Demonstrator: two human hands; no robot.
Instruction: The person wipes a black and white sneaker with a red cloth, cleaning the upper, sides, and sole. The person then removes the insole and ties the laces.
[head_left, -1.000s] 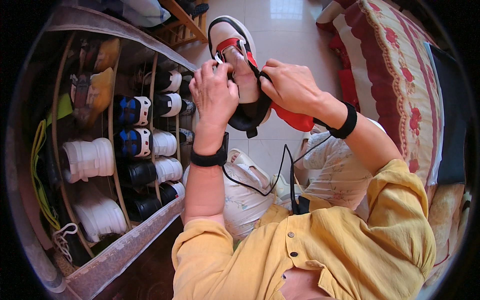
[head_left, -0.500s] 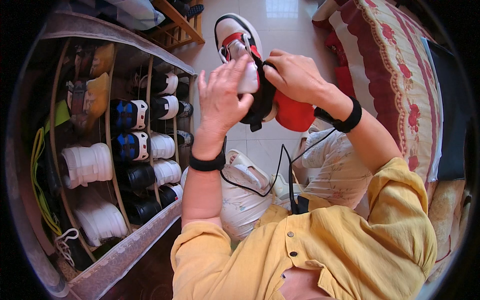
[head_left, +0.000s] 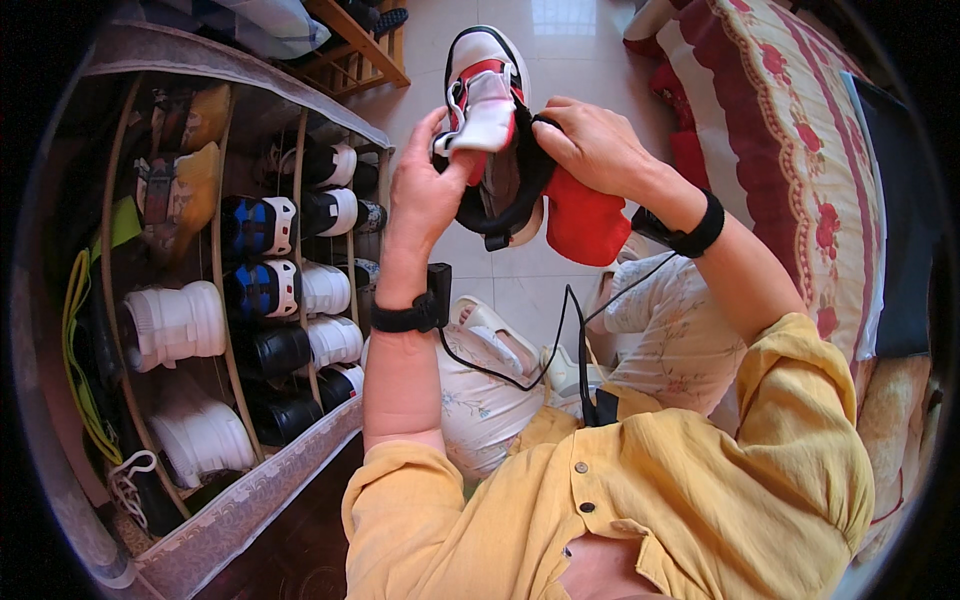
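Observation:
A sneaker (head_left: 490,52) in white, black and red is held up in front of me, toe pointing away. My left hand (head_left: 428,180) grips its left side, thumb at the edge of the pale tongue (head_left: 484,118), fingers partly hidden behind the shoe. On the other side, my right hand (head_left: 597,148) pinches the black collar (head_left: 536,150). The dark inside of the shoe shows between both hands. A red cloth-like piece (head_left: 588,218) hangs below my right hand, beside the heel; how it is held is hidden.
To the left stands a fabric-edged shoe rack (head_left: 225,330) with several pairs. A bed with a flowered cover (head_left: 770,150) lies to the right. A wooden stand (head_left: 365,50) is at the back. A black cable (head_left: 500,380) loops between my wrists above my knees.
My left hand has moved from lying over the tongue to gripping the shoe's left side. The tongue is now uncovered, and the shoe has turned slightly, showing more of its opening.

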